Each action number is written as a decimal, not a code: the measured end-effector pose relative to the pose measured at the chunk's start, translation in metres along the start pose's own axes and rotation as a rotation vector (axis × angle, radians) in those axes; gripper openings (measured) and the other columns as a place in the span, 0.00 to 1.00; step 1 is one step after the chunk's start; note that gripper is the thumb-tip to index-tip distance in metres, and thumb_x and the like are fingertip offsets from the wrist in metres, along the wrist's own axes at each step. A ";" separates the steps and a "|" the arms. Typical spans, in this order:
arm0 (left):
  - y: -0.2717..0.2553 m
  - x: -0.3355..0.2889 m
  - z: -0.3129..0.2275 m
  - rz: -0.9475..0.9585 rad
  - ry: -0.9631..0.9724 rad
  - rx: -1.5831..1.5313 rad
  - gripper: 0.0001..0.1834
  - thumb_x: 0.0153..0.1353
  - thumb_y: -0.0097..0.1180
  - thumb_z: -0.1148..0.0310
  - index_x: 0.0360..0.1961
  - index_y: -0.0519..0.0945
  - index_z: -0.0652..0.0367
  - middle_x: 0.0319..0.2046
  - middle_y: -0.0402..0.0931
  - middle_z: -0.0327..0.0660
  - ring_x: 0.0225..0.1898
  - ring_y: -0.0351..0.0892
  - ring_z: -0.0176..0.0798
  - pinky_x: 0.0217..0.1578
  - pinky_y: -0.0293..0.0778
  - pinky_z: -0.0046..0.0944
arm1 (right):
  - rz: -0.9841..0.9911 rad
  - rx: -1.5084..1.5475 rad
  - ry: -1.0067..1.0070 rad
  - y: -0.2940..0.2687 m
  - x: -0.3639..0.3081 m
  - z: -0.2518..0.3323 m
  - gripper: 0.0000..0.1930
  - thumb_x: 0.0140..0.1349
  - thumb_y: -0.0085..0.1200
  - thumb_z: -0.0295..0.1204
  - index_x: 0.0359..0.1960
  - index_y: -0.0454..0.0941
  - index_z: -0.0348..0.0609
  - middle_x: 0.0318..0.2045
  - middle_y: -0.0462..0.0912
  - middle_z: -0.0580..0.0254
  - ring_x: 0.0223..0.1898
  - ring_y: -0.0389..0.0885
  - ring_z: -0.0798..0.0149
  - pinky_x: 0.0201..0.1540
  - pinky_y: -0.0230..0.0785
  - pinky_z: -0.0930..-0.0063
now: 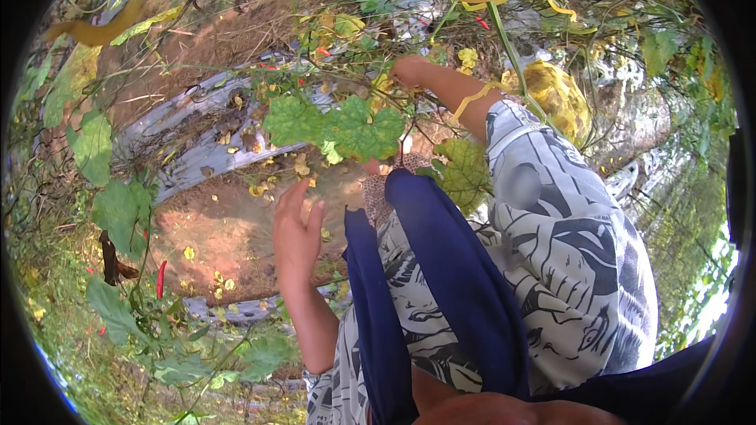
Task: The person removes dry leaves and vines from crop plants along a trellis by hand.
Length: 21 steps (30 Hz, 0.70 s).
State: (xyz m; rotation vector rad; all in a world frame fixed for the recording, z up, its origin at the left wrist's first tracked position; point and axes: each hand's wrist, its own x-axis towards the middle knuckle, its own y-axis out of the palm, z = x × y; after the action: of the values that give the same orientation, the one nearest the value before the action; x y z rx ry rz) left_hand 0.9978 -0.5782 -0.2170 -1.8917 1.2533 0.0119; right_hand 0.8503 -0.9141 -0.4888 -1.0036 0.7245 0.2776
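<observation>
My right hand [408, 71] reaches forward into a tangle of thin stems and yellowing leaves. Its fingers look curled closed, but what they hold, if anything, is too small to make out. Small red chili peppers [323, 51] hang in the stems to its left. Over the bare soil, my left hand [296, 224] is raised with its fingers stretched and the thumb apart, holding nothing. Broad green vine leaves [366, 127] hang between the two hands. Farther left, a larger red chili pepper [161, 279] hangs upright among leaves.
A large round yellow-green mottled fruit [557, 102] hangs close to my right arm. Vine stems [508, 39] cross overhead with curling yellow tendrils [480, 98]. Grey plastic sheeting [213, 134] covers strips of the ground. Dark blue cloth bands [457, 260] hang down my front.
</observation>
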 end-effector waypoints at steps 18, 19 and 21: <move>-0.022 0.007 -0.034 0.021 0.099 0.158 0.22 0.59 0.56 0.64 0.54 0.73 0.59 0.53 0.72 0.53 0.56 0.69 0.55 0.56 0.64 0.47 | 0.053 0.746 -0.114 -0.086 -0.021 0.049 0.24 0.54 0.55 0.39 0.55 0.74 0.53 0.52 0.76 0.63 0.52 0.74 0.59 0.54 0.65 0.61; -0.022 0.006 -0.035 0.002 0.125 0.158 0.22 0.59 0.56 0.63 0.54 0.73 0.58 0.53 0.71 0.52 0.57 0.68 0.55 0.56 0.64 0.47 | 0.050 0.635 -0.051 -0.082 -0.015 0.057 0.23 0.55 0.54 0.39 0.54 0.74 0.53 0.52 0.76 0.61 0.52 0.74 0.58 0.55 0.64 0.60; -0.023 0.005 -0.036 0.008 0.118 0.162 0.22 0.58 0.56 0.63 0.54 0.73 0.58 0.53 0.72 0.51 0.57 0.68 0.55 0.56 0.64 0.46 | -0.015 0.412 0.036 -0.064 -0.003 0.063 0.15 0.61 0.44 0.33 0.43 0.78 0.40 0.38 0.81 0.55 0.42 0.78 0.58 0.41 0.69 0.62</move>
State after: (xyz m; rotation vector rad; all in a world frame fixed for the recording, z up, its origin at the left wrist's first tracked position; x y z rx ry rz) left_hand 1.0028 -0.6023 -0.1812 -1.7690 1.3006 -0.1942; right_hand 0.9088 -0.8942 -0.4227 -0.6228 0.7687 0.0901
